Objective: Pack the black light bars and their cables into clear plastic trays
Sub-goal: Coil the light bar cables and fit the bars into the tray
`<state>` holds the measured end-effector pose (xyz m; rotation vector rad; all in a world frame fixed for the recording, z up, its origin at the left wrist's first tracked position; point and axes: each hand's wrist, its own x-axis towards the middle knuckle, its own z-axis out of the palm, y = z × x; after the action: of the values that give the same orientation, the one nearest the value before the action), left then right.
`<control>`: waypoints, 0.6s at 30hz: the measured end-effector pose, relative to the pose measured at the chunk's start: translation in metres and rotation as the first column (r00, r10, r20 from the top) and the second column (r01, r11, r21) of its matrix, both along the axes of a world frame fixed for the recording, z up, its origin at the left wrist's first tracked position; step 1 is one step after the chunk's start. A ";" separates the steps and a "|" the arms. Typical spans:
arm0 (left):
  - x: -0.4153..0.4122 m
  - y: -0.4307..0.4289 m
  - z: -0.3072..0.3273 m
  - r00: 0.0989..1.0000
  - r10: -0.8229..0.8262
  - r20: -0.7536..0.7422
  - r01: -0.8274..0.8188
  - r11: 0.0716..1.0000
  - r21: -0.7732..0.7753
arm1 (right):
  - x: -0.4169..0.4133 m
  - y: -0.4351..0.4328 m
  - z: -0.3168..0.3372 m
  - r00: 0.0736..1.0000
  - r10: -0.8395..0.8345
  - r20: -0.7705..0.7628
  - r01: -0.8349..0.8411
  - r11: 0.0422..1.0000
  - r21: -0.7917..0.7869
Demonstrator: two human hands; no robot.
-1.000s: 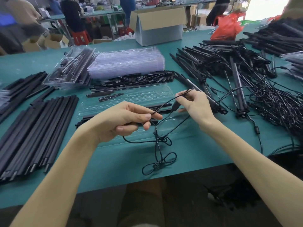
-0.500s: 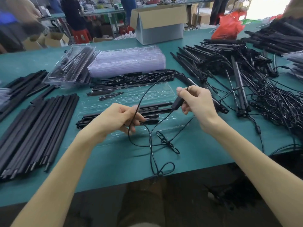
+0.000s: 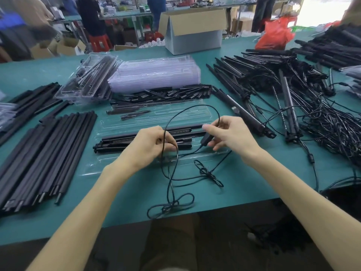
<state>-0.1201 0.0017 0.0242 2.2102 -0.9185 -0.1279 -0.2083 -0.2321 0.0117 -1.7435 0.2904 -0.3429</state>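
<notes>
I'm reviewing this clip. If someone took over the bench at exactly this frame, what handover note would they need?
Left hand: pinches the cable above the open tray's front.
Right hand: holds another stretch of the cable and its black plug; a loop of cable arcs between the hands.
The cable's tied sections lie on the table near its front edge.
Open tray: holds light bars; the cable is not yet inside.
Packed trays sit back left, with empty trays beside them.
Left to do: coil the cable, lay it in the tray, then work through the pile of cabled bars on the right.
</notes>
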 end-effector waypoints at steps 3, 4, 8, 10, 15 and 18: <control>0.005 -0.005 -0.003 0.996 0.038 -0.081 -0.047 0.993 -0.106 | -0.002 0.002 0.000 0.998 0.058 -0.007 -0.059 0.996 -0.069; 0.007 -0.008 -0.003 0.993 0.044 -0.108 -0.057 0.991 -0.117 | -0.002 0.003 0.000 0.998 0.070 0.004 -0.069 0.995 -0.078; 0.016 -0.020 -0.004 0.997 0.026 -0.071 -0.026 1.000 -0.007 | -0.003 0.005 0.001 0.996 0.081 0.032 -0.078 0.992 -0.101; 0.021 -0.026 -0.004 0.996 0.029 -0.078 -0.027 0.999 0.035 | -0.004 0.004 0.000 0.997 0.076 0.033 -0.072 0.992 -0.107; 0.031 -0.035 0.000 0.998 0.033 -0.054 -0.022 0.980 0.197 | -0.006 0.005 -0.001 0.996 0.076 0.043 -0.073 0.994 -0.078; 0.032 -0.043 0.003 0.999 0.036 -0.031 -0.026 0.961 0.275 | -0.006 0.004 0.000 0.996 0.081 0.045 -0.079 0.996 -0.048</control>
<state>-0.0878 -0.0418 0.0272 2.4672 -0.8895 -0.2949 -0.2143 -0.2277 0.0117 -1.7844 0.1795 -0.3345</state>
